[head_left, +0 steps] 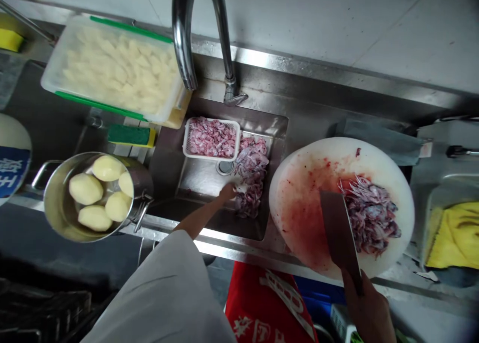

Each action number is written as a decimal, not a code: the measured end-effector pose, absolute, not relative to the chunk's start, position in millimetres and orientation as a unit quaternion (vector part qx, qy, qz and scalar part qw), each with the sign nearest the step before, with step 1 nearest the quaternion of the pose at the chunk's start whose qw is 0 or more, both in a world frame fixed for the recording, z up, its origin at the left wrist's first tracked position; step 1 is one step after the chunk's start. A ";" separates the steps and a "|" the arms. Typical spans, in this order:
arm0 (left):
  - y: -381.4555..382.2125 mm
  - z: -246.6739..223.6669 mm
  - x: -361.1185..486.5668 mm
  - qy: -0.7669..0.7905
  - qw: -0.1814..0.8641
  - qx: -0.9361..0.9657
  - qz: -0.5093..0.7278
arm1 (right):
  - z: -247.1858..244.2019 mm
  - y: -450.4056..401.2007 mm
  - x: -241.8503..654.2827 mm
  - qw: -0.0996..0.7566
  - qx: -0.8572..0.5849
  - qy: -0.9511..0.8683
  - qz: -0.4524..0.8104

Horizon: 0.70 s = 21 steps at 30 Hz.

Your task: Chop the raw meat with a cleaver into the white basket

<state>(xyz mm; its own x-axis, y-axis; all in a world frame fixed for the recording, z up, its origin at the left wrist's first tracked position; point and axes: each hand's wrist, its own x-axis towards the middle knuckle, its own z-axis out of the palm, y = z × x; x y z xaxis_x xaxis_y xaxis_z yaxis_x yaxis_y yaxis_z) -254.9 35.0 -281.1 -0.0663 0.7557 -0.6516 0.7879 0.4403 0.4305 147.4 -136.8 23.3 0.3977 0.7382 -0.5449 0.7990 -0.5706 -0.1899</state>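
Note:
My right hand (368,308) is closed around the handle of a cleaver (339,228), its broad blade lying over the round white cutting board (299,183). Just right of the blade sits a heap of purplish squid (370,216), and red liquid stains the board. My left hand (226,191) reaches into the steel sink (198,178), its curled fingers at the edge of a pile of squid (250,176); the fingertips are partly hidden there. Behind that hand, a white perforated basket (211,158) full of cut pinkish squid pieces stands in the sink.
A faucet (183,39) arches over the sink's back edge. To the left are a lidded box (116,69) of pale pieces, a sponge (129,135) and a steel pot (56,203) with peeled potatoes (86,189). A yellow cloth (456,236) lies at the far right.

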 end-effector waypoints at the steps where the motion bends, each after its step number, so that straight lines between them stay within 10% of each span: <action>1: 48.9 -283.4 -256.8 0.730 0.410 0.547 -0.009 | 21.8 -137.8 149.7 0.057 0.836 0.456 -0.299; 12: 69.4 -300.1 -360.3 0.735 0.270 0.616 -0.087 | 16.2 -141.3 156.4 0.071 0.844 0.438 -0.301; 21: 144.6 -323.4 -182.4 0.859 0.315 0.386 0.113 | 6.5 -155.2 148.3 0.047 0.858 0.433 -0.273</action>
